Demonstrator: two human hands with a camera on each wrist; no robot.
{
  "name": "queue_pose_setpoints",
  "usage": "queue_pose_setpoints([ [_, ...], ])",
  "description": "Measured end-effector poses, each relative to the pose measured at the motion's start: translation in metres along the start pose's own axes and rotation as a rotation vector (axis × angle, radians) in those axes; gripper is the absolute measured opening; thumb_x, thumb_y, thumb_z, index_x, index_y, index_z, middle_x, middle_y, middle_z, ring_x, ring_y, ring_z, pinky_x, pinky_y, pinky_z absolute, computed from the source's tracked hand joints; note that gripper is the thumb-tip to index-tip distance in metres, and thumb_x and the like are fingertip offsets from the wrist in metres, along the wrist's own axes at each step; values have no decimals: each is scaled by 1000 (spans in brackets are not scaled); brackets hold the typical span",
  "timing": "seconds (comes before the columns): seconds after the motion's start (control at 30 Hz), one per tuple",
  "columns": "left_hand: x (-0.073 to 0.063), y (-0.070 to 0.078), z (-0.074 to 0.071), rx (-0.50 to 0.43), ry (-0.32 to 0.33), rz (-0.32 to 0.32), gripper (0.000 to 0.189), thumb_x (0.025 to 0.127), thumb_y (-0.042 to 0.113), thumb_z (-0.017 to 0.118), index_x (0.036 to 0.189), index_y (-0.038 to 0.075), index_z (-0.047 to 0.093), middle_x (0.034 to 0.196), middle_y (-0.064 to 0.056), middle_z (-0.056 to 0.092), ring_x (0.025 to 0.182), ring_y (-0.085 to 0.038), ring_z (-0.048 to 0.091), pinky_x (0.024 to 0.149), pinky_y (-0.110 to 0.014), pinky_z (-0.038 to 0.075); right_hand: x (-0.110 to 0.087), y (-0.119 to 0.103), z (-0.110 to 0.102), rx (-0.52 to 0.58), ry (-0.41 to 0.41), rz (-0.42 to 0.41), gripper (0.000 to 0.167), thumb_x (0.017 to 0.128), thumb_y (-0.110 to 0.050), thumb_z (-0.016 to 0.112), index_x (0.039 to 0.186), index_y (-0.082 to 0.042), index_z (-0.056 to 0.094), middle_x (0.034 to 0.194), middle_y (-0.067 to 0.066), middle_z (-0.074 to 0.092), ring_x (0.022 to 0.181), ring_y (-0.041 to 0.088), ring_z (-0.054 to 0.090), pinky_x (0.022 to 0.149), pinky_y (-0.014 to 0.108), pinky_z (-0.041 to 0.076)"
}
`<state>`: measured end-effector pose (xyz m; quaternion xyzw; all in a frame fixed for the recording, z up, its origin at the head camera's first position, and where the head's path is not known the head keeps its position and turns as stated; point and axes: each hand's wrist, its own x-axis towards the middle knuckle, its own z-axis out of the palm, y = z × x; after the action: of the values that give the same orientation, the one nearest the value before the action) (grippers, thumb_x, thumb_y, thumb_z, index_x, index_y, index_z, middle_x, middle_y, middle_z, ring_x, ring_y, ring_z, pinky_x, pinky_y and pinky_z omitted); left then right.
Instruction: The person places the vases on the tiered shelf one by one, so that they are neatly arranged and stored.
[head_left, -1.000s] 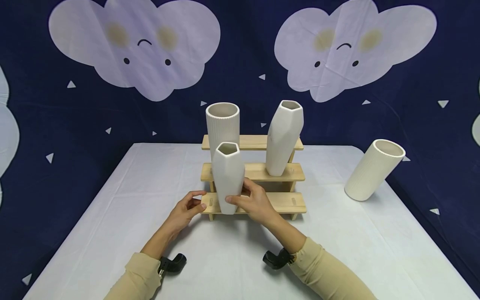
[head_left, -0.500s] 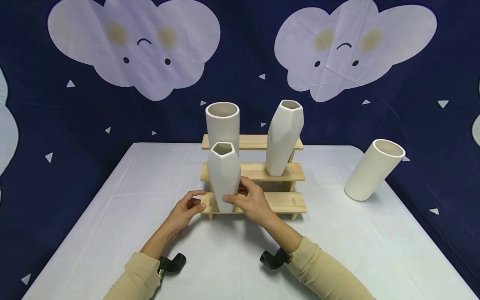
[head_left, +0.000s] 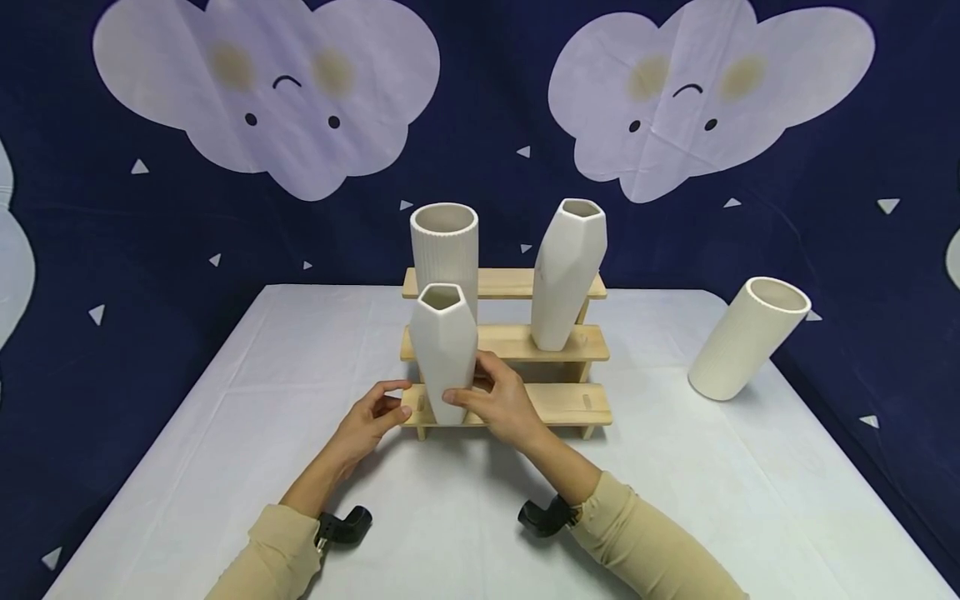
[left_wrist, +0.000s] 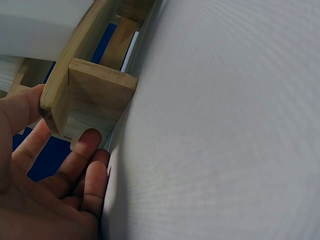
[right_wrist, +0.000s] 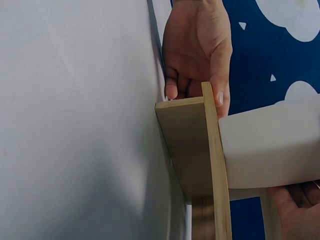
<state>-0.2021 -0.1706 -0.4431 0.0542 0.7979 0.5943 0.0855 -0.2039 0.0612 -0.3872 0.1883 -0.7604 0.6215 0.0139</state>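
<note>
My right hand (head_left: 501, 404) grips the lower part of a white faceted vase (head_left: 442, 350), thumb at the front and fingers round its right side. The vase stands upright at the left of the bottom tier of a wooden three-tier display shelf (head_left: 566, 404). In the right wrist view, the vase's base (right_wrist: 270, 150) is right at the board. With thumb and index finger, my left hand (head_left: 369, 418) pinches the left end of that tier. The left wrist view shows the thumb on the board's end (left_wrist: 56, 102), the other fingers loosely bent below.
A ribbed white vase (head_left: 445, 250) rises behind the held one, its foot hidden. Another faceted vase (head_left: 567, 275) stands on the middle tier at right. On the white-covered table (head_left: 300, 350), a cylindrical vase (head_left: 742, 346) stands far right. A dark blue cloud-print cloth (head_left: 480, 108) hangs behind.
My right hand has shifted the faceted vase a little to the left along the bottom tier. My left hand has stayed at the shelf's end.
</note>
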Motion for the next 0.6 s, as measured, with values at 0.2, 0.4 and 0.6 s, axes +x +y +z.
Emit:
queue_pose_setpoints([
  [0.2, 0, 0, 0, -5, -1, -2, 47, 90, 27, 64, 133, 18, 49, 114, -16, 56, 92, -15, 51, 74, -28, 40, 0, 1, -1, -15, -20, 21, 60, 76, -14, 79, 130, -11, 52, 123, 14, 59, 112, 28, 60, 97, 40, 47],
  [0.4, 0, 0, 0, -7, -7, 15, 46, 90, 26, 64, 133, 17, 48, 114, -18, 57, 93, -15, 52, 76, -29, 40, -2, 0, -3, 0, -49, 60, 61, 78, -16, 77, 132, -11, 50, 126, 14, 58, 116, 30, 58, 98, 42, 46],
  [0.6, 1, -2, -1, 4, -10, 22, 46, 90, 27, 64, 133, 17, 49, 114, -18, 57, 93, -16, 52, 76, -29, 41, -3, 3, -7, 9, -65, 79, 63, 79, -19, 77, 134, -12, 48, 129, 13, 56, 120, 30, 56, 99, 42, 45],
])
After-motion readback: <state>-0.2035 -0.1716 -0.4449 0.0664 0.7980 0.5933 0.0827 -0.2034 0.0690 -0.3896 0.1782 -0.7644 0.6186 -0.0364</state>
